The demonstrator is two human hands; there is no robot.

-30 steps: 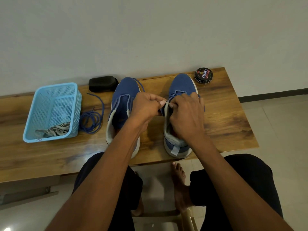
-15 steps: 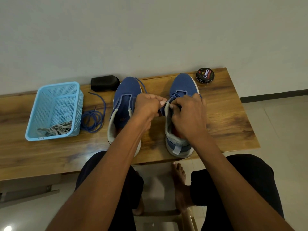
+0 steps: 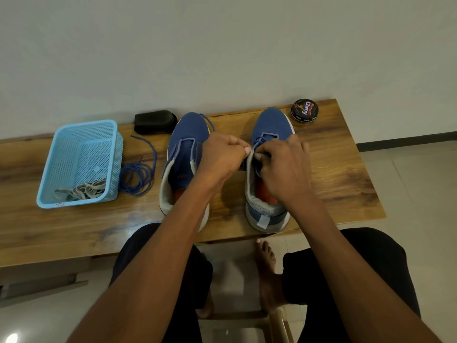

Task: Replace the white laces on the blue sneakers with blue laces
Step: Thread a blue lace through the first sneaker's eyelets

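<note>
Two blue sneakers stand side by side on the wooden table [image 3: 341,174], toes toward the wall. The left sneaker [image 3: 188,134] has no lace in its eyelets. The right sneaker [image 3: 272,125] carries a blue lace [image 3: 262,139] through its front eyelets. My left hand [image 3: 220,157] and my right hand [image 3: 284,164] meet over the right sneaker's left eyelet row, both pinching the blue lace there. A second blue lace [image 3: 138,174] lies coiled between the basket and the left sneaker. The white laces [image 3: 84,189] lie in the basket.
A light blue plastic basket [image 3: 81,144] stands at the table's left. A black brush [image 3: 154,121] lies by the wall behind the left sneaker. A round tin of shoe polish [image 3: 304,110] sits at the back right. My knees and a bare foot are below the table's front edge.
Both hands stay pinched together at the right sneaker's eyelets, with only small finger shifts. The view has drifted slightly.
</note>
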